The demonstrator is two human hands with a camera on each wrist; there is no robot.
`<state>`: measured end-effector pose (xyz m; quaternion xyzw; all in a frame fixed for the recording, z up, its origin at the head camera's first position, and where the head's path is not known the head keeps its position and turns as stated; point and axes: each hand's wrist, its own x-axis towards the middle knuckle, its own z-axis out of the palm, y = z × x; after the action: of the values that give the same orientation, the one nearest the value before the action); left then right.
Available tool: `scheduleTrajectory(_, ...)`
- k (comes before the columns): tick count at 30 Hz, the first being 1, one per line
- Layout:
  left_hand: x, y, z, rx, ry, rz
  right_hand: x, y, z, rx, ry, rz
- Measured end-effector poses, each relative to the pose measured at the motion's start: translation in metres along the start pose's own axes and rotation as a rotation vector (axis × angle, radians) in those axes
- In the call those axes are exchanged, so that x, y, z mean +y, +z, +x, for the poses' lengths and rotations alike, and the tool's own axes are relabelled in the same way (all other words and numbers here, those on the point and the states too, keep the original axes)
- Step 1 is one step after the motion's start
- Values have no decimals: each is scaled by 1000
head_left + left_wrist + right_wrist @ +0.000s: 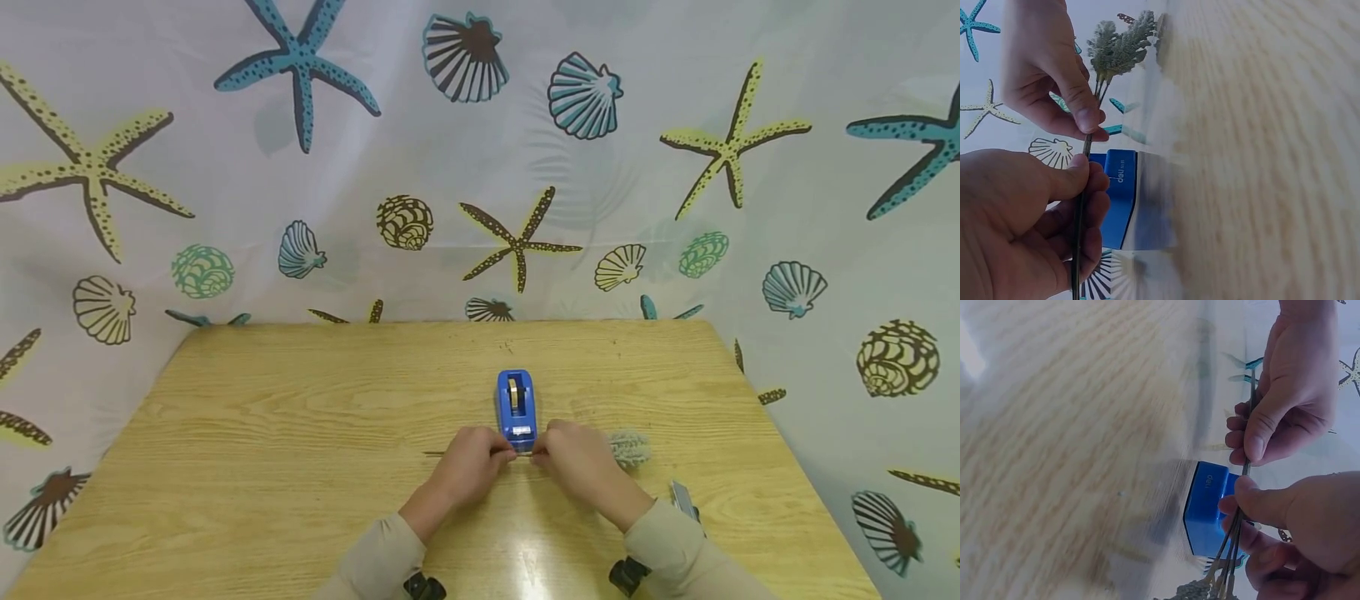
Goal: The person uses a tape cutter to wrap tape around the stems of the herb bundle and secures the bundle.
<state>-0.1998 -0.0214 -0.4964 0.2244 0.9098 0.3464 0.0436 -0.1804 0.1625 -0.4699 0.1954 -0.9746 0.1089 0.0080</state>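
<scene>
We see the left hand (467, 468) and right hand (581, 460) angled inward, thumbs and curled fingers pinching the thin stems (1077, 237) just in front of the tape dispenser (529, 412), while the right wrist view's lower edge cuts off the flower heads (628, 448).

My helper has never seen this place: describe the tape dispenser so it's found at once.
On the wood-grain table, find the gap between the left hand and right hand. Just beyond stands the tape dispenser, a tape roll in its top. Its blue body sets it apart from the grey-green sprigs.
</scene>
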Motion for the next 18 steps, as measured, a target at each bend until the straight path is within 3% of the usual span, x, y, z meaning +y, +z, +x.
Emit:
scheduleTrajectory(5, -2, 3, -1, 25, 9, -18, 1, 4, 0, -20, -24, -34)
scheduleTrajectory(12, -1, 3, 1, 44, -12, -32, 4, 5, 4, -5, -6, 5)
scheduleTrajectory(18, -1, 3, 2, -11, -22, -17, 5, 4, 6, 20, 12, -14)
